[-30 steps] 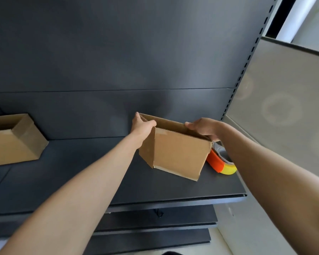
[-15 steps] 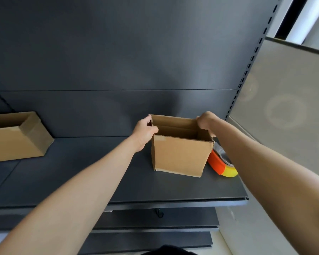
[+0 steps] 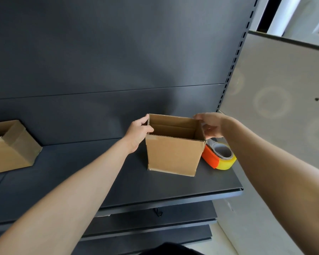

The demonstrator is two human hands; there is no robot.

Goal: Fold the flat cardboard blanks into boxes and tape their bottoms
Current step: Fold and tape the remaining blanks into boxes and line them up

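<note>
A brown cardboard box (image 3: 173,155) stands upright on the dark shelf (image 3: 99,183), its top open. My left hand (image 3: 139,132) grips the top edge of its left wall, with the thumb hooked over the rim at the front corner. Beside the right wall is my right hand (image 3: 210,126); its fingers are relaxed and one fingertip touches the back right corner of the rim. An orange and yellow tape roll (image 3: 219,160) lies on the shelf just right of the box, below my right hand.
A second cardboard box (image 3: 9,148) lies at the shelf's left end, opening turned up and back. The dark back panel rises behind. A grey side panel (image 3: 274,89) closes off the right. Lower shelves (image 3: 145,229) sit beneath the front edge.
The box was tilted and held above the shelf a second ago; it now stands flat and upright. My right hand's grip on the back right corner has loosened.
</note>
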